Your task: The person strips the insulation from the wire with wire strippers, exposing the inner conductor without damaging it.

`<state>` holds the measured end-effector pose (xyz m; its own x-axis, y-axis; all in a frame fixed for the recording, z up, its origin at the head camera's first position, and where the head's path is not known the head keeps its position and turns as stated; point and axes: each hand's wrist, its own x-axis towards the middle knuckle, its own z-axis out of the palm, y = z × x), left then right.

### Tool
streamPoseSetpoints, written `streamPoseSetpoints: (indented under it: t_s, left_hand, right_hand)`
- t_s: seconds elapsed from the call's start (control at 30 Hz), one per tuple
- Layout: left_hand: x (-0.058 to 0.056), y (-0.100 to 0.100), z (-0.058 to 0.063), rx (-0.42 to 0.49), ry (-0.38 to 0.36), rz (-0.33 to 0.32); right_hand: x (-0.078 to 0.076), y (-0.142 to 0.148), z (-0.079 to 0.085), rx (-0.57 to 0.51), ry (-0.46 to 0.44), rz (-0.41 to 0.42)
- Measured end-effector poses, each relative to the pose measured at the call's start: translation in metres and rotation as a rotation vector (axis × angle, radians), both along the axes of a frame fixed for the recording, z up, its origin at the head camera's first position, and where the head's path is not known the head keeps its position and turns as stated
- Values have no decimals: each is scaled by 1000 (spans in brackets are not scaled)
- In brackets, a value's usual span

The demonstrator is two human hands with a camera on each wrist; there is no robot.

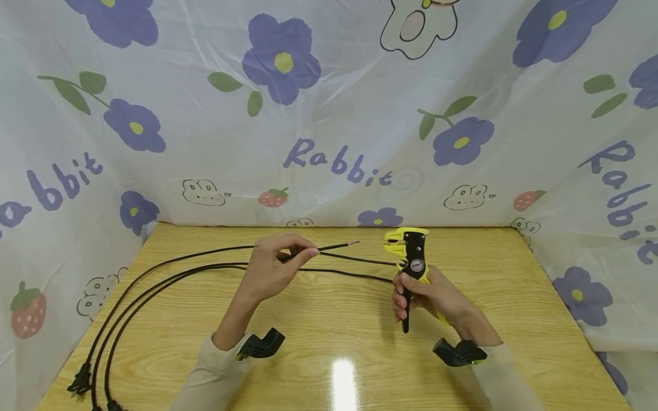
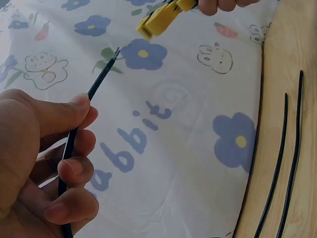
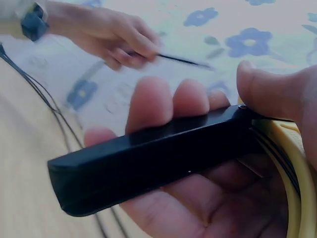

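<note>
My left hand [image 1: 272, 268] grips a thin black power cord [image 1: 334, 248] near its end, pinched between thumb and forefinger. In the left wrist view the other fingers curl round the cord [image 2: 69, 144]. Short inner wires poke out of its tip [image 2: 117, 52], which points right. My right hand [image 1: 442, 291] holds a black and yellow wire stripper [image 1: 415, 251] upright by its handles, jaws facing left towards the cord tip, apart from it. The right wrist view shows fingers wrapped round the black handle [image 3: 148, 156]; there the stripper's head is out of sight.
Two more black cords [image 1: 339, 272] lie across the wooden table [image 1: 319, 348], passing behind both hands. Several plugs [image 1: 80, 379] lie at the table's front left. A patterned cloth [image 1: 329, 114] hangs along the back and both sides.
</note>
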<state>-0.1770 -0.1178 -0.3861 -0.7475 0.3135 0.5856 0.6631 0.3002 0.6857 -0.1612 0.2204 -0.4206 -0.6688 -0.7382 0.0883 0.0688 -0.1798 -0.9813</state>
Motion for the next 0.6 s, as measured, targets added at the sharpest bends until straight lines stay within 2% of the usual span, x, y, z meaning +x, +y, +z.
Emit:
streamPoseSetpoints:
  t_s: [0.1, 0.23, 0.4, 0.6]
  left_hand:
    - [-3, -3, -1, 6, -12, 7]
    - [-5, -1, -4, -27, -30, -23]
    - [-3, 2, -8, -54, -56, -15]
    - [0, 5, -15, -100, -123, -21]
  right_hand:
    - [-2, 12, 4, -1, 11, -43]
    - [-4, 20, 6, 14, 28, -46]
    - [-5, 28, 3, 11, 38, -51]
    - [-5, 40, 1, 31, 22, -88]
